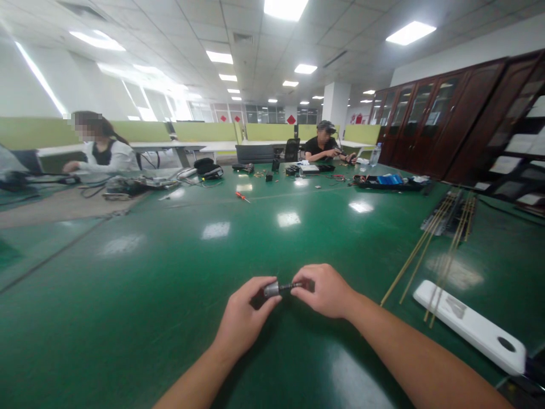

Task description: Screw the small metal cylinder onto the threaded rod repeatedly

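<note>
My left hand [243,318] and my right hand [324,291] meet low over the green table [170,272], both closed on one small part. The left fingers pinch a short silver-grey metal cylinder [271,289]. The right fingers pinch a thin dark rod or cable end [294,285] that runs into that cylinder. The far ends of the piece are hidden inside both hands. Both forearms come in from the bottom edge.
A white power strip [470,325] and several thin brass rods [426,241] lie at the right. A red screwdriver [242,196] lies mid-table. Tools and cables clutter the far end, where one person [326,146] sits; another person [102,149] sits at the left. Dark wooden cabinets [451,113] line the right wall.
</note>
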`<state>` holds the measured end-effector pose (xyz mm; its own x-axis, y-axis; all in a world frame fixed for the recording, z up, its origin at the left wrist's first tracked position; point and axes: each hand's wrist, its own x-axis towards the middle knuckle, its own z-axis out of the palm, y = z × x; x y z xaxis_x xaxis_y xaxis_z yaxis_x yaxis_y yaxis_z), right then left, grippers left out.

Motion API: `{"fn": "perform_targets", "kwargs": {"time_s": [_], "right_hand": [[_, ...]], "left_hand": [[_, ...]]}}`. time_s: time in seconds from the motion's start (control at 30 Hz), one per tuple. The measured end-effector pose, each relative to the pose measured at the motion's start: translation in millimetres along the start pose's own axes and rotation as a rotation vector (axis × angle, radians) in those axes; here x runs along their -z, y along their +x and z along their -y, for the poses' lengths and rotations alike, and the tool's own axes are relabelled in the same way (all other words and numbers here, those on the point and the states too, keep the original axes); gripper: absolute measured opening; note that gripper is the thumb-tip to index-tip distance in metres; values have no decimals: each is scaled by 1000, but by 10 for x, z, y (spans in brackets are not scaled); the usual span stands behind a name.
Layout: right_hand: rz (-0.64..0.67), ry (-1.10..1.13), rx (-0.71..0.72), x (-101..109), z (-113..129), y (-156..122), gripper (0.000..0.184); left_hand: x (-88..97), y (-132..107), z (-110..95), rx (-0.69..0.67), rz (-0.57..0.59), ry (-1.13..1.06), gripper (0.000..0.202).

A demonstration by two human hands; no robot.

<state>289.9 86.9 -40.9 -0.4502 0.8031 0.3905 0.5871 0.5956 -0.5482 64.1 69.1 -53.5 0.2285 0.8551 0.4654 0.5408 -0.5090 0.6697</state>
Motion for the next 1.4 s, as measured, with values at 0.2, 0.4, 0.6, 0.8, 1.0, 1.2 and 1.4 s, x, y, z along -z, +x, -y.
{"fn": "perform_targets", "kwargs": {"time_s": [0.2, 0.4, 0.6, 0.8, 1.0, 1.2, 1.4], "right_hand": [[-4, 5, -2, 4, 7, -5, 9], [-2, 0, -1, -7, -4, -4, 9], [-3, 5, 4, -9, -11, -4, 9], [-2, 21, -6, -3, -15, -9, 9], [-7, 35, -6, -7, -17, -13, 9], [-12, 17, 2, -1, -18, -9, 9], [-10, -1, -1, -9, -22, -10, 10]], "left_hand": [[-3, -3, 10, 9, 10, -4, 25], [-7, 3, 19, 12, 12, 4, 25], [-2, -6, 22, 9, 7, -8, 25], [-12, -11, 15, -3, -6, -1, 25], [-15, -6, 22, -6, -6, -4, 25], [-8, -5, 4, 2, -4, -7, 25], [-14, 0, 10, 3, -1, -7, 25]]}}
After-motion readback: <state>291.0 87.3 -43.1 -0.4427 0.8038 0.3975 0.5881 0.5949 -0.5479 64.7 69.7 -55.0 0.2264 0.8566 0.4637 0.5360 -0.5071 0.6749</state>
